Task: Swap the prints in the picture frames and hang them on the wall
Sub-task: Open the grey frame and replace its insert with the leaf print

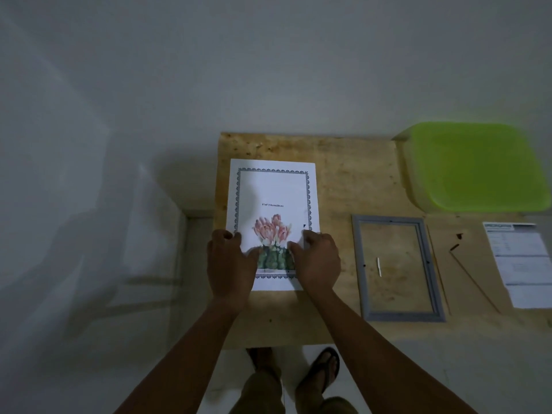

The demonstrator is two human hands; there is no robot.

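Observation:
A white sheet (pixel 272 192) with a dark ornamental border and small size lettering lies on the wooden table (pixel 337 174). A cactus print (pixel 273 234) with pink flowers shows at its lower part, and I cannot tell if it is a separate layer. My left hand (pixel 228 261) grips the sheet's lower left edge with curled fingers. On the lower right edge, my right hand (pixel 318 259) holds it with fingertips on the paper. An empty grey picture frame (pixel 358 264) lies flat to the right.
A small white strip (pixel 379 266) lies inside the grey frame. Right of it are a wood-coloured backing board with a stand strut (pixel 475 279) and a printed paper (pixel 521 264). A green plastic box (pixel 475 165) sits at the back right. The wall stands behind the table.

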